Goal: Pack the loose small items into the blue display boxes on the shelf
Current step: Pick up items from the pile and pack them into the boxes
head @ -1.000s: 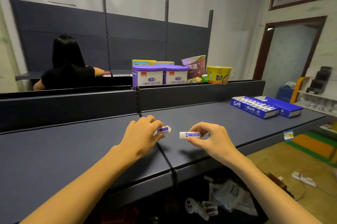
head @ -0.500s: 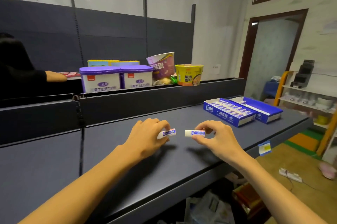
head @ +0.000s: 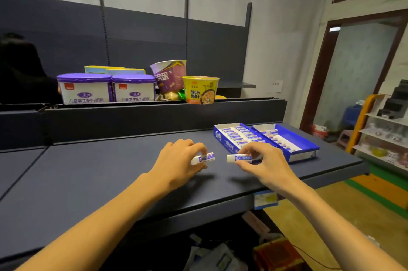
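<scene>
Landmark: the near blue display box at the right end of the dark shelf.

Left of the box: open shelf surface running far left.

Just in front of the box, near its front left corner: the right hand and left hand, each holding a small white item, with a narrow gap between the two items.

Right of the box, touching it: a second blue box, partly filled, close to the shelf end.

Behind the box: a raised dark ledge walls off the back. On the ledge: two purple-lidded tubs, a purple cup, a yellow bowl.

Above the box: open air.
</scene>
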